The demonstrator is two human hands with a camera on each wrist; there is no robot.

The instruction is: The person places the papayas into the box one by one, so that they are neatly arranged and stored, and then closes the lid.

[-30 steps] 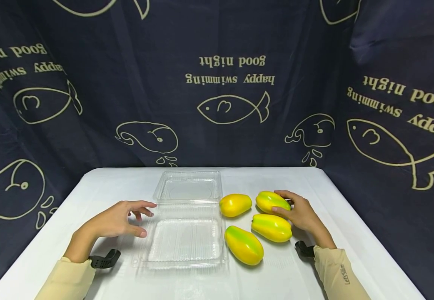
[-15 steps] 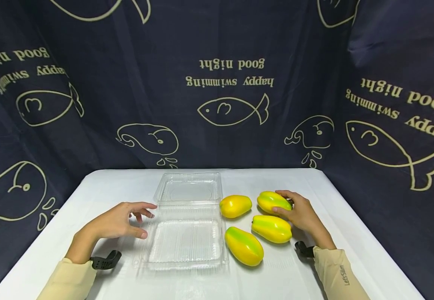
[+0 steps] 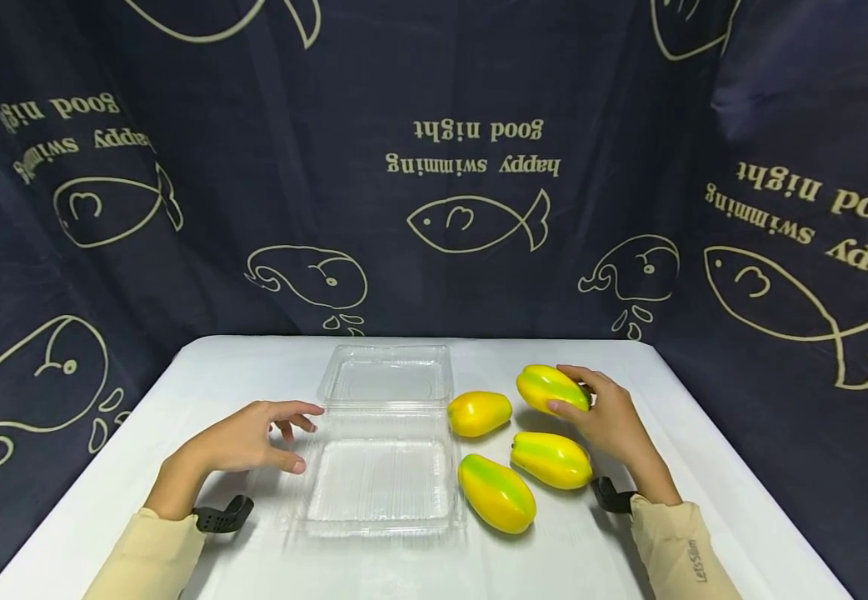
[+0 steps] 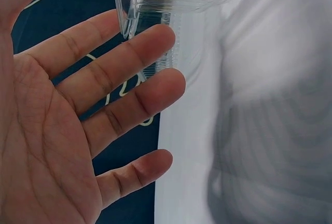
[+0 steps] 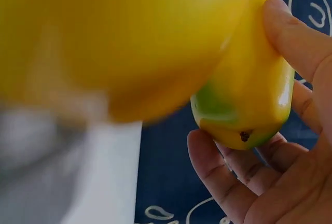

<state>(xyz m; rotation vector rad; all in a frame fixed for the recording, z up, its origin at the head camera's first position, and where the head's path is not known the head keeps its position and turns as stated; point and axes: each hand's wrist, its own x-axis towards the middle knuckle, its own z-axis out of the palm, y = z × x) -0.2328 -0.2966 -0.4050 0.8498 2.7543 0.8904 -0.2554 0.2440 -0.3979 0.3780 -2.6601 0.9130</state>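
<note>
My right hand (image 3: 608,414) grips a yellow-green papaya (image 3: 549,388) between thumb and fingers, just above the table at the back right. In the right wrist view the thumb lies on one side of this papaya (image 5: 244,89) and the fingers curl round the other. Close to that camera looms a second papaya (image 5: 119,42), blurred. My left hand (image 3: 242,442) hovers with relaxed, parted fingers at the left edge of a clear plastic clamshell box (image 3: 374,525), whose lid lies folded back. The left palm (image 4: 46,136) holds nothing.
Three more papayas lie right of the box: one near its hinge (image 3: 481,414), one at its front right (image 3: 497,493), one below the right hand (image 3: 551,460). A white cloth covers the table (image 3: 374,575); a dark printed curtain (image 3: 479,292) hangs behind.
My right hand has raised the back right papaya off the table. The left hand keeps its pose beside the box. The whole view has shifted slightly.
</note>
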